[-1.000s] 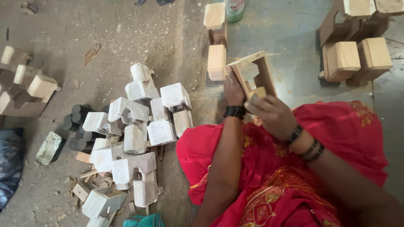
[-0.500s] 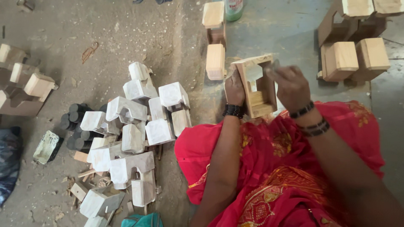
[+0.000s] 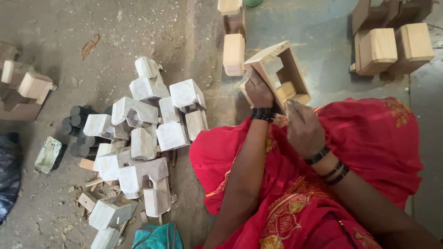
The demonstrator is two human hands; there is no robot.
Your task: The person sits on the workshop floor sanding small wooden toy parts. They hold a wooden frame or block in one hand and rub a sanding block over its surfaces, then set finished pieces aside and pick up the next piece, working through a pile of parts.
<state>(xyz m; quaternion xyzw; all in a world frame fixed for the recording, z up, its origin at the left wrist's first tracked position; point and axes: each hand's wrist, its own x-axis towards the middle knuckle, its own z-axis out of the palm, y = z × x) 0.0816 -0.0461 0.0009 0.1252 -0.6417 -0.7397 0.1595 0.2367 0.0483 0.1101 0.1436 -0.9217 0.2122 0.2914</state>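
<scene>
Now, compared with half a second ago, the right hand (image 3: 302, 127) is sitting lower: before it was up at the right edge of the frame (image 3: 277, 74), and now it is just below the frame's lower corner, over the red cloth (image 3: 369, 143). The frame itself is lying almost in the same place, only turned a little. One second ago both hands were lower, close together on it.

The frame is an open wooden box shape, pale, with a small block inside. It is resting at the edge of the lap, between the cloth and the grey floor (image 3: 314, 27). Its long axis is running diagonally, from upper left to lower right, and the open side is facing up toward the camera.

The left hand (image 3: 258, 90) is gripping the frame's left side, with the fingers curled around the edge. The right hand is loosely curled, with the fingers bent inward; I cannot tell if it is holding something small, or if it is touching the frame.

To the left, a pile of whitish blocks (image 3: 143, 133) is lying on the dusty floor, with dark cylinders (image 3: 78, 124) beside it. More pale blocks (image 3: 392, 46) are standing at the upper right, and one more block (image 3: 233, 53) just left of the frame
</scene>
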